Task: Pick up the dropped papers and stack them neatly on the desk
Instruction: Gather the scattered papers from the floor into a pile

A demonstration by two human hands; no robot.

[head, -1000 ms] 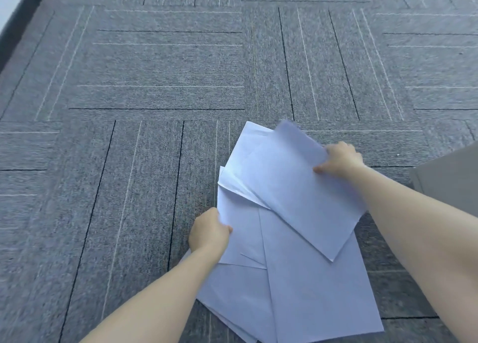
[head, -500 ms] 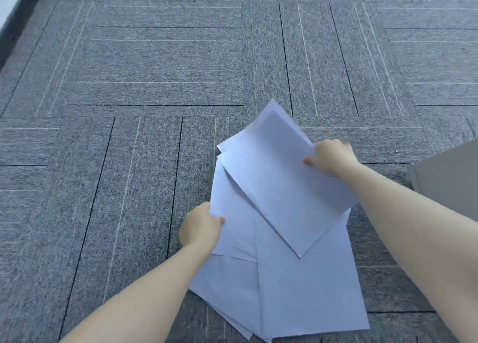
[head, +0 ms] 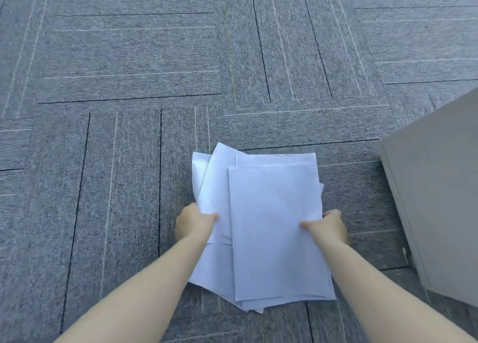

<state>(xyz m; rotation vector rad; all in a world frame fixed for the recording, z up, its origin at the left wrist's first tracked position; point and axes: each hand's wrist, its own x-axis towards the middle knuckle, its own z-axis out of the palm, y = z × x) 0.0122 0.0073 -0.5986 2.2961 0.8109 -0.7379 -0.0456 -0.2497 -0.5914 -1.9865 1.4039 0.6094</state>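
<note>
Gripping the papers [head: 274, 229] from both sides over the carpet [head: 129, 161]: left hand [head: 194, 222] pinching the left edge, right hand [head: 328, 227] pinching the right edge, thumbs on top; sheets fanned unevenly, grey cabinet [head: 439, 200] just to the right

Head camera looks steeply down at nearby carpet [head: 129, 58].

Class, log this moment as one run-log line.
left hand: grips papers | right hand: grips papers | papers: uneven, over carpet
</note>
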